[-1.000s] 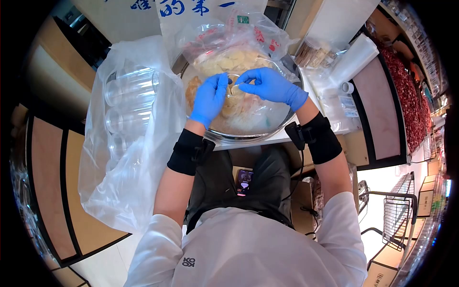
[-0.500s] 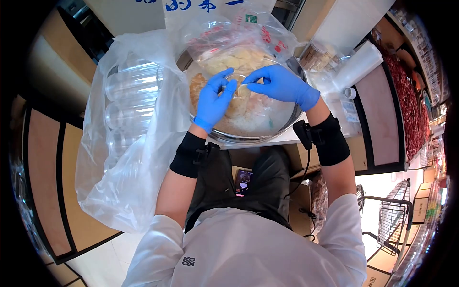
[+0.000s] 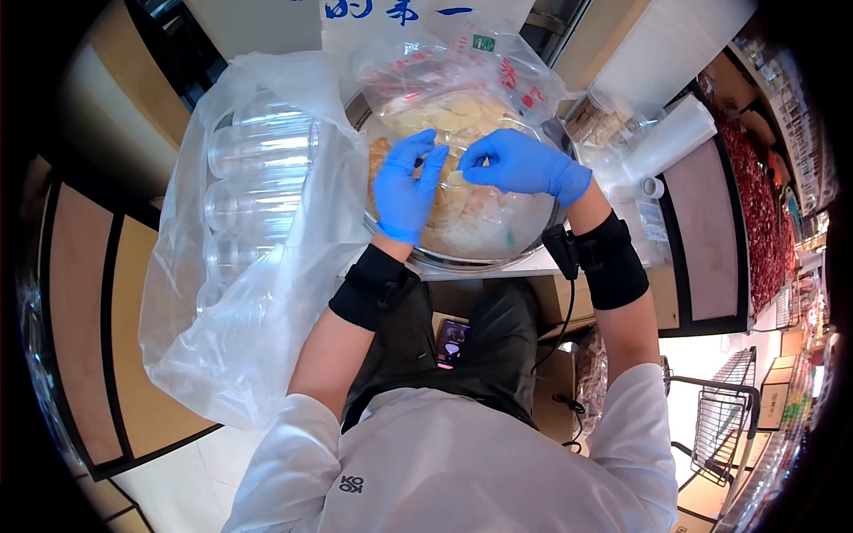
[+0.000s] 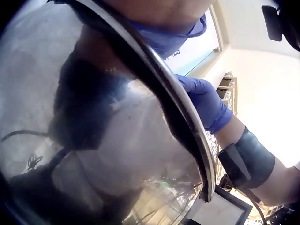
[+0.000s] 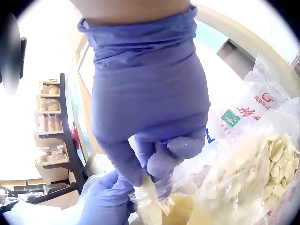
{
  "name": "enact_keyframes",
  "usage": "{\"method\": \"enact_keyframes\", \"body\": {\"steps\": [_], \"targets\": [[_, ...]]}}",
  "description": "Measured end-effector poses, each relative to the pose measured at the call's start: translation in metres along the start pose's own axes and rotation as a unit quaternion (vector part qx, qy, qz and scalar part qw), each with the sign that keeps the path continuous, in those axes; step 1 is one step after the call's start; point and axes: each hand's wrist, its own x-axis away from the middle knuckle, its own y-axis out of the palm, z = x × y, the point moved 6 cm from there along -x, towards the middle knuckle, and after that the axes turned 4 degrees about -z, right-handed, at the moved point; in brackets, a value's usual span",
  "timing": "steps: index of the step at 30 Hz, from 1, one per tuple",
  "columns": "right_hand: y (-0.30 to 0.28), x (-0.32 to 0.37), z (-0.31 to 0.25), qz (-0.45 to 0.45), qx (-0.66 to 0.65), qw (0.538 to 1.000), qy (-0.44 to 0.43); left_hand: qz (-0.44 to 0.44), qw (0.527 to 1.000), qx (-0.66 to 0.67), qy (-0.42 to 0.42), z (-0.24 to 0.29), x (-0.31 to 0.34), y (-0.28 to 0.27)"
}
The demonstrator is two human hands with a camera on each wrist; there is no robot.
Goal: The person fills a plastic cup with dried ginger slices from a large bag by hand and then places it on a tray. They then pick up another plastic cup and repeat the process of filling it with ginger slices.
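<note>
Both hands wear blue gloves and work close together over a wide metal basin. My left hand holds a clear plastic jar whose rim faces up between the hands, with yellowish slices showing in it. At the jar's mouth my right hand pinches a pale flat slice between thumb and fingertips. Beyond the hands, a clear bag with red print lies over the basin, and many pale slices show in it. The left wrist view catches mostly the basin's shiny outer side.
At the left a large translucent bag holds several clear empty jars. On the right of the table are a filled jar, a roll of plastic bags and a small white ring-shaped item. A phone lies between the legs.
Both hands stay over the basin, shifting a little as the head view moves. The left fingers and thumb have spread apart from their closer hold, and the right hand still pinches at the jar's mouth.
</note>
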Motion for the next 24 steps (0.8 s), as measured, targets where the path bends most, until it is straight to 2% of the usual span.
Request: {"method": "enact_keyframes", "body": {"steps": [1,2,3,4,5,7,8,10,11,13,14,16,19,21,24], "targets": [[0.001,-0.001,0.003,-0.001,0.0,1.0,0.0,-0.011,0.999,-0.032,0.023,0.005,0.0,0.001],[0.006,-0.003,0.006,-0.033,-0.012,0.999,0.041,-0.011,0.999,-0.031,0.022,0.002,0.0,0.001],[0.01,-0.003,0.009,-0.064,-0.025,0.994,0.082,-0.048,0.998,-0.036,0.0,-0.005,0.0,0.005],[0.008,-0.002,0.007,-0.065,-0.024,0.994,0.083,-0.085,0.995,-0.041,-0.023,-0.011,0.0,0.008],[0.007,0.0,0.007,-0.076,-0.03,0.991,0.107,-0.084,0.995,-0.04,-0.023,-0.008,-0.002,0.006],[0.006,0.003,0.006,-0.088,-0.035,0.987,0.131,-0.19,0.973,0.104,-0.082,-0.008,0.0,0.012],[0.005,0.004,0.005,-0.088,-0.041,0.987,0.128,-0.189,0.973,0.104,-0.083,-0.006,-0.001,0.006],[0.006,0.006,0.008,-0.088,-0.048,0.987,0.125,-0.278,0.92,0.194,-0.195,-0.009,0.008,0.007],[0.006,0.005,0.011,-0.077,-0.059,0.989,0.115,-0.277,0.921,0.193,-0.196,-0.008,0.01,0.007],[0.006,0.003,0.015,-0.065,-0.071,0.99,0.104,-0.28,0.953,0.083,-0.083,0.001,0.011,0.005],[0.007,0.003,0.015,-0.073,-0.084,0.988,0.108,-0.28,0.953,0.083,-0.083,-0.001,0.012,0.006],[0.01,0.0,0.023,-0.082,-0.098,0.986,0.111,-0.332,0.932,-0.046,-0.138,-0.014,0.017,0.01],[0.017,-0.005,0.025,-0.116,-0.089,0.987,0.066,-0.31,0.939,-0.057,-0.14,-0.017,0.019,0.011],[0.02,0.0,0.006,-0.161,-0.042,0.978,0.125,-0.309,0.939,-0.063,-0.137,-0.022,0.022,0.012],[0.023,-0.003,0.007,-0.153,-0.061,0.978,0.132,-0.299,0.944,-0.063,-0.128,-0.025,0.022,0.013]]}}
